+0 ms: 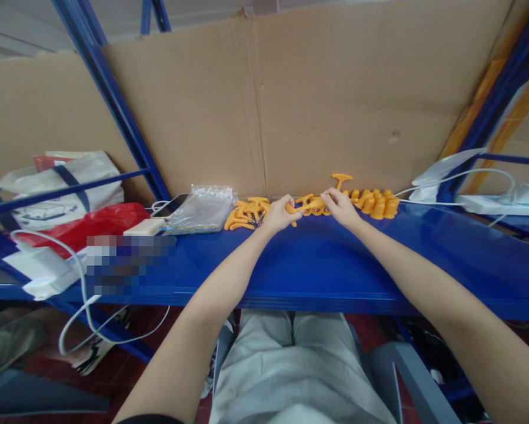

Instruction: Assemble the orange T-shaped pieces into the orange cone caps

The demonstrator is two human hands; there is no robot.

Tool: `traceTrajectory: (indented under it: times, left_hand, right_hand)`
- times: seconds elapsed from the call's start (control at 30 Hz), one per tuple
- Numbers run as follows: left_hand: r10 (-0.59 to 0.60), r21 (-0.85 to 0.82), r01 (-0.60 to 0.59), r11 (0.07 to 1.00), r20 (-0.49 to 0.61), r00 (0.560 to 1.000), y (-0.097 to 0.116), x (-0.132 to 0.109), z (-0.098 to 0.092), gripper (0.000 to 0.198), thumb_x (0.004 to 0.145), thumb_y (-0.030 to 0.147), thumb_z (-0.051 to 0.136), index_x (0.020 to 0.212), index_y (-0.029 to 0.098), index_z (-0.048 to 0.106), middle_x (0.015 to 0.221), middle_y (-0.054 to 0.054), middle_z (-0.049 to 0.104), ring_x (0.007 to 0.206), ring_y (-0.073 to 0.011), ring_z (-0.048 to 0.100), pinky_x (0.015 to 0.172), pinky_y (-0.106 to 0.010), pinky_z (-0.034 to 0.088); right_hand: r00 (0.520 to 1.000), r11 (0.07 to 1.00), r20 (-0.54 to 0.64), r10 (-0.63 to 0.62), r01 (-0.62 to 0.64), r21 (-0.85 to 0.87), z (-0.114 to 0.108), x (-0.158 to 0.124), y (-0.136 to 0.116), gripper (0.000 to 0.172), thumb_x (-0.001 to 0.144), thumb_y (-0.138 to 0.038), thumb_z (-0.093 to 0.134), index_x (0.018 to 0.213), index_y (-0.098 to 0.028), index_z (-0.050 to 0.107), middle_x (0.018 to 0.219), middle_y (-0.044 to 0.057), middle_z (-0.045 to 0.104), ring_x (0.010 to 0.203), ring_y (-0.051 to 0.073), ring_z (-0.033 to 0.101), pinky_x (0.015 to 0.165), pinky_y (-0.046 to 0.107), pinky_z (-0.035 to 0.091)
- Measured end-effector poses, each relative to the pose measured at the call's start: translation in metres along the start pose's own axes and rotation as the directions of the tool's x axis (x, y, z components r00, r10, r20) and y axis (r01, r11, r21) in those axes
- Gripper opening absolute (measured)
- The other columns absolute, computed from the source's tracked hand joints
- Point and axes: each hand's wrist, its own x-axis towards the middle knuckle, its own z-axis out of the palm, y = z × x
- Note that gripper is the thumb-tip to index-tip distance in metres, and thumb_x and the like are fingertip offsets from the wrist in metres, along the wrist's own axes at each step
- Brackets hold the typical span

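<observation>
My left hand [280,214] and my right hand [340,207] meet at the back of a blue metal shelf [317,265]. Both pinch one small orange plastic part [306,205] between them. A loose heap of curved orange parts [245,213] lies just left of my left hand. To the right of my right hand stand several upright orange pieces [376,202] in a row, and one T-shaped orange piece [341,178] sticks up behind my fingers.
A clear plastic bag [200,208], a phone [171,205] and a white charger [144,227] lie at the left. Red and white bags [76,203] sit further left. White power strips with cables [498,203] rest at the right. A cardboard sheet [317,100] backs the shelf.
</observation>
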Motion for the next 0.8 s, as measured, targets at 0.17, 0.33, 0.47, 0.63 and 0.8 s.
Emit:
traceTrajectory:
  times: [0.17, 0.33, 0.47, 0.63, 0.8]
  left_hand:
    - [0.034, -0.017, -0.034, 0.999, 0.033, 0.999, 0.005, -0.001, 0.0, 0.026, 0.076, 0.03, 0.075, 0.074, 0.02, 0.052, 0.062, 0.007, 0.049, 0.059, -0.0102, 0.046, 0.059, -0.023, 0.037]
    - [0.14, 0.159, -0.141, 0.977, 0.02, 0.99, 0.003, 0.001, -0.004, 0.017, 0.075, 0.025, 0.075, 0.071, 0.019, 0.059, 0.074, 0.001, 0.056, 0.073, -0.015, 0.056, 0.071, -0.027, 0.044]
    - [0.177, 0.242, -0.181, 0.953, 0.04, 0.983, -0.001, 0.003, -0.006, 0.012, 0.077, 0.026, 0.073, 0.073, 0.02, 0.064, 0.078, 0.0, 0.057, 0.079, -0.0175, 0.059, 0.072, -0.028, 0.045]
    - [0.083, 0.112, -0.09, 0.99, 0.065, 0.994, -0.005, 0.007, -0.008, 0.02, 0.077, 0.027, 0.074, 0.066, 0.019, 0.06, 0.07, 0.001, 0.058, 0.07, -0.015, 0.058, 0.068, -0.026, 0.044]
    - [-0.085, -0.117, 0.106, 0.987, 0.173, 0.981, -0.012, 0.007, -0.01, 0.028, 0.083, 0.036, 0.07, 0.066, 0.018, 0.056, 0.059, 0.002, 0.059, 0.053, -0.0107, 0.054, 0.053, -0.022, 0.038]
  right_hand:
    - [0.996, 0.97, -0.074, -0.046, 0.027, -0.24, 0.0, -0.005, -0.004, 0.041, 0.097, -0.052, 0.043, 0.066, -0.025, 0.04, 0.058, 0.0, 0.044, 0.065, 0.018, 0.05, 0.064, 0.027, 0.037]
    - [0.997, 0.97, -0.073, 0.009, -0.026, -0.24, 0.005, -0.001, -0.007, 0.04, 0.098, -0.038, 0.042, 0.06, -0.024, 0.044, 0.059, 0.004, 0.053, 0.065, 0.02, 0.055, 0.064, 0.029, 0.041]
    - [0.953, 0.951, 0.047, 0.3, -0.294, -0.099, 0.01, 0.004, -0.012, 0.046, 0.099, -0.041, 0.042, 0.058, -0.022, 0.049, 0.048, 0.003, 0.047, 0.052, 0.016, 0.05, 0.05, 0.027, 0.037]
    - [0.879, 0.905, 0.303, 0.369, -0.414, 0.1, -0.004, 0.005, -0.021, 0.05, 0.095, -0.065, 0.051, 0.075, -0.019, 0.059, 0.048, -0.001, 0.049, 0.037, 0.008, 0.037, 0.036, 0.022, 0.026]
    - [0.877, 0.931, 0.43, 0.213, -0.316, 0.184, -0.022, 0.006, -0.02, 0.028, 0.083, -0.039, 0.078, 0.097, -0.02, 0.062, 0.079, 0.002, 0.071, 0.055, 0.011, 0.061, 0.046, 0.02, 0.045]
